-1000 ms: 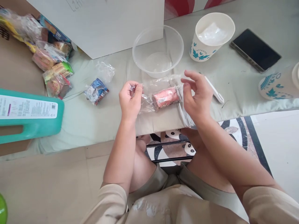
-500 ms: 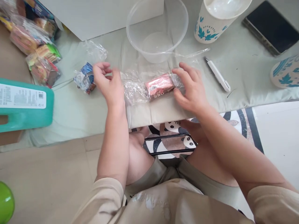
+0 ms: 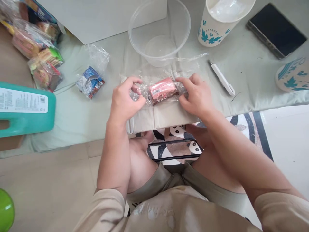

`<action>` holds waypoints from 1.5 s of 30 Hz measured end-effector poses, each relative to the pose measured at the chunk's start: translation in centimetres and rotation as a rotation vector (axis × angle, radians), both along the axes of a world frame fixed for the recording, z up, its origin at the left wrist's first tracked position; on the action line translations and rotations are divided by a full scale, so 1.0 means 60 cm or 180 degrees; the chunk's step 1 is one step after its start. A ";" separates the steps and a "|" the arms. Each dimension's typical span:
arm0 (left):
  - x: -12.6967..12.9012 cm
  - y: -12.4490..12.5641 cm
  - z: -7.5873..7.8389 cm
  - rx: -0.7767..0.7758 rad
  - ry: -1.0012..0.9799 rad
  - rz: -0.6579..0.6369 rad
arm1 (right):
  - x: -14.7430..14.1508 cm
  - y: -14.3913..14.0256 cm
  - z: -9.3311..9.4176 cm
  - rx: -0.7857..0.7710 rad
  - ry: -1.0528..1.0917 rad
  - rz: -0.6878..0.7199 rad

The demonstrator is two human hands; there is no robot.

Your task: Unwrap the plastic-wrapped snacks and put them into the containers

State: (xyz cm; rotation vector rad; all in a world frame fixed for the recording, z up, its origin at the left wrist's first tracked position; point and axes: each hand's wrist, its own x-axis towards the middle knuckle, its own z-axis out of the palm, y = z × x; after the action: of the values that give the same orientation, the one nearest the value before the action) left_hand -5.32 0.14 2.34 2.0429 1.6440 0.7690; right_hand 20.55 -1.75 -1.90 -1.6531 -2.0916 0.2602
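Pinching the clear bag [image 3: 142, 91] around my pink snack packet [image 3: 162, 91] near the table edge [image 3: 164, 119], left hand [image 3: 125, 103] and right hand [image 3: 196, 96] both closed on it (slippery film); it could slide off.

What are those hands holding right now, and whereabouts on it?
A pink wrapped snack bar in a clear plastic bag: the left hand pinches the bag's left end, and the right hand grips its right end.
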 end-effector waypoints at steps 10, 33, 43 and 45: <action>-0.044 -0.050 0.055 -0.1633 -0.1263 -0.0873 | 0.045 -0.046 0.064 0.0104 -0.0186 0.0854; -0.005 -0.022 0.047 -0.1300 -0.1722 -0.0133 | 0.019 -0.038 0.070 -0.1362 0.0853 -0.0140; 0.032 0.010 -0.037 -0.0324 -0.0939 0.0011 | -0.060 -0.020 0.017 -0.0295 0.0337 0.0971; 0.027 0.010 -0.035 -0.0446 -0.0682 -0.0123 | -0.063 -0.017 0.016 -0.0394 0.0314 0.0924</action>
State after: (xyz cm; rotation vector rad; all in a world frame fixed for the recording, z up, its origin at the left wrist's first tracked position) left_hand -3.72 0.76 0.21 1.8224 1.4914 0.8052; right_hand 16.78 -2.75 -0.94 -1.3663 -2.2745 0.5628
